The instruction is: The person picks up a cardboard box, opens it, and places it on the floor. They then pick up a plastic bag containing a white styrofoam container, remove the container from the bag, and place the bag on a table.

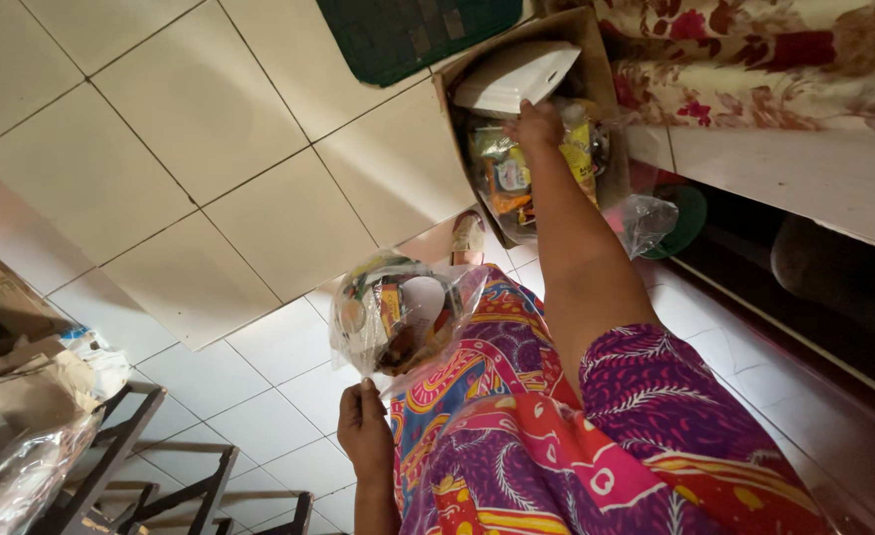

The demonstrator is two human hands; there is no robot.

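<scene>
My left hand (366, 431) is low in the view, pinching the bottom edge of a clear plastic bag (398, 312) filled with several small colourful packets. It hangs in front of my patterned dress (556, 436). My right hand (536, 124) reaches out at arm's length into an open cardboard box (596, 59) on the tiled floor. Its fingers rest among yellow and orange snack packets (505, 178) wrapped in clear plastic, just below a white sheet (512, 74) lying in the box. The fingertips are hidden, so its grip is unclear.
A dark green mat (408, 30) lies beside the box. Floral cloth (754, 59) covers a low white shelf (794, 173) on the right, with a green round lid (690, 218) under it. Cardboard and plastic wrap (21, 396) and a black metal rack (160, 476) stand at the lower left.
</scene>
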